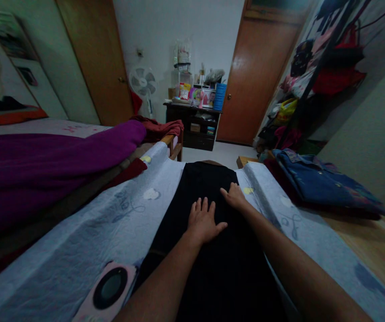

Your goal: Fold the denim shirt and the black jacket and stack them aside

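Note:
A long black garment [209, 268] lies spread over a pale blue patterned sheet [125, 214], its far end near the sheet's edge. My left hand [204, 221] rests palm down on the middle of the cloth, its fingers spread. Farther up, my right hand [236, 197] is at the garment's right edge. Its thumb reaches left over the black cloth and its fingers curl at the edge; their tips are partly hidden. Beside my left forearm, a pink device with a round dark face [110, 288] lies on the sheet.
A purple blanket [61, 156] is heaped on the left. Folded denim clothing [326, 179] is stacked on the right. Beyond stand a white fan [143, 82], a dark cabinet [192, 125] loaded with items, a wooden door [249, 76] and a rack of hanging bags [340, 80].

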`<act>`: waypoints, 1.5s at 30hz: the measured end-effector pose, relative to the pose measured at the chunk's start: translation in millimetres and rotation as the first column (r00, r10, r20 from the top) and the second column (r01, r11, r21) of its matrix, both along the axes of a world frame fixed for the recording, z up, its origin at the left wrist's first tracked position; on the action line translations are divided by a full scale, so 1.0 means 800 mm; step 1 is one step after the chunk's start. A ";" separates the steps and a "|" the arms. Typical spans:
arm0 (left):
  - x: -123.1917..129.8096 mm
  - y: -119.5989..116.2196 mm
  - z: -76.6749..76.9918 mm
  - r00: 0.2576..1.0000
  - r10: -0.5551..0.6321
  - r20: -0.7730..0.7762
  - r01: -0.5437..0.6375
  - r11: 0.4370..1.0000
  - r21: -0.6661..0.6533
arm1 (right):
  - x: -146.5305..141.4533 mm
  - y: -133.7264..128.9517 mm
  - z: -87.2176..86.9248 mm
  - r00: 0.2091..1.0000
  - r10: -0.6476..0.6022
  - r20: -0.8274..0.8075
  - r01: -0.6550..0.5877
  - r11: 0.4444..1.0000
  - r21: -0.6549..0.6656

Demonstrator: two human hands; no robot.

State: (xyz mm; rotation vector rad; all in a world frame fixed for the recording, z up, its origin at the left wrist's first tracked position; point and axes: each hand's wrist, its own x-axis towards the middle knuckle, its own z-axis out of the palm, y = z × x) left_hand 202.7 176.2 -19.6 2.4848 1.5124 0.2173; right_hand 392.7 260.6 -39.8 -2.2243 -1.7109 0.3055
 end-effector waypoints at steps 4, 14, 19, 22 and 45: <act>0.000 0.000 -0.001 1.000 -0.001 -0.011 0.002 1.000 0.017 | -0.017 -0.021 -0.019 0.986 -0.012 0.165 0.014 1.000 -0.009; -0.001 -0.001 0.002 1.000 -0.006 -0.022 0.006 1.000 0.000 | 0.008 0.004 -0.005 0.989 -0.028 0.144 0.022 0.999 0.044; -0.001 -0.001 0.001 1.000 -0.008 0.000 0.008 1.000 -0.010 | 0.021 0.018 -0.002 0.991 -0.020 0.136 0.013 0.999 0.049; -0.001 -0.001 0.002 1.000 -0.006 0.009 0.006 1.000 -0.012 | 0.019 0.016 -0.002 0.987 -0.040 0.157 0.030 0.997 0.068; -0.003 -0.008 -0.005 1.000 0.017 0.013 -0.018 0.997 0.075 | -0.006 -0.139 0.007 0.982 0.174 0.074 -0.169 0.983 -0.068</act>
